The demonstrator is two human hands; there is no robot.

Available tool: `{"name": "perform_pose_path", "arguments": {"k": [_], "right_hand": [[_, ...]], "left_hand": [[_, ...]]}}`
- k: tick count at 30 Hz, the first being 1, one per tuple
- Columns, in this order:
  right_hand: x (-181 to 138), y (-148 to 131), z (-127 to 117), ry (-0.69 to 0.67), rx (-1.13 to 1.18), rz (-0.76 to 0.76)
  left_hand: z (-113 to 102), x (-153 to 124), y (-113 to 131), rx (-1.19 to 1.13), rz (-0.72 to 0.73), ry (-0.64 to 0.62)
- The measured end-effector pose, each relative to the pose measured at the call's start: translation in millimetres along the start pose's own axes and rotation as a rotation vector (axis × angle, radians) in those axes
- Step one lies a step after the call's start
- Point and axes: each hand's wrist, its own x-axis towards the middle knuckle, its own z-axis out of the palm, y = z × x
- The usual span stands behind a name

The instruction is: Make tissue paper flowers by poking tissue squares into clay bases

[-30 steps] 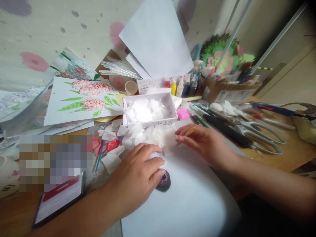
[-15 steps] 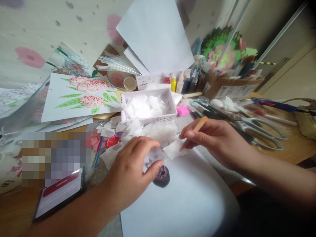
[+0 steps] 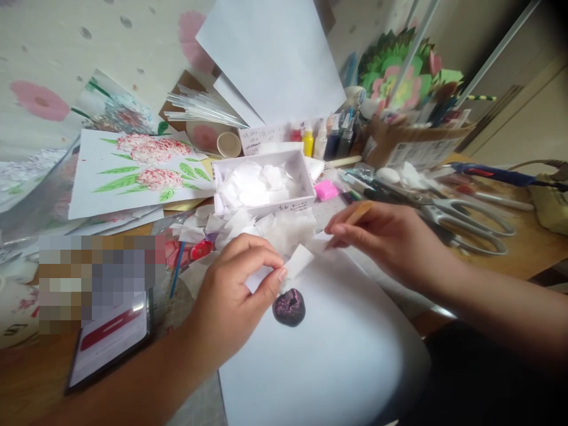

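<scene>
Left hand (image 3: pixel 237 284) and right hand (image 3: pixel 384 242) both pinch, thumb to fingers, above a large white sheet (image 3: pixel 328 361). Beyond it: white box (image 3: pixel 266 208) holding paper pieces (image 3: pixel 255 184). Dark round piece (image 3: pixel 289 313), pink-streaked, lies on the sheet just below the left fingertips. Left grips a paper slip (image 3: pixel 300 260); right, a wooden stick (image 3: pixel 360 211) (whether also paper, cannot tell).
</scene>
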Motion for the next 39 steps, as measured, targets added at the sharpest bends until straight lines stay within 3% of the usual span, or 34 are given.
{"name": "perform_pose_path", "arguments": {"k": [5, 8, 11, 13, 18, 26, 33, 39], "right_hand": [[-1.6, 2.0, -5.5, 0.117, -0.302, -0.225], [-7.5, -8.3, -4.2, 0.091, -0.148, -0.229], [-13.2, -15.2, 3.9, -0.077, 0.132, -0.088], [-15.0, -13.4, 11.6, -0.158, 0.206, 0.008], [-12.2, 0.6, 25.4, -0.221, 0.119, 0.117], [-5.1, 3.2, 31.3, -0.254, 0.095, 0.203], [-3.5, 5.3, 39.0, -0.263, 0.134, 0.199], [-1.9, 3.3, 33.2, -0.241, 0.196, 0.207]], "left_hand": [[-2.1, -4.2, 5.7, 0.252, 0.256, -0.067], [-2.9, -6.2, 7.6, 0.357, 0.327, -0.113], [-3.0, -6.1, 7.6, 0.423, 0.349, -0.131], [-2.8, -5.4, 7.0, 0.452, 0.349, -0.145], [-2.9, -4.9, 4.3, 0.443, 0.300, -0.181], [-1.9, -2.9, 1.2, 0.370, 0.242, -0.174], [-3.5, -4.6, 0.8, 0.106, 0.042, -0.200], [-9.6, -5.8, 5.3, 0.101, 0.195, -0.344]]}}
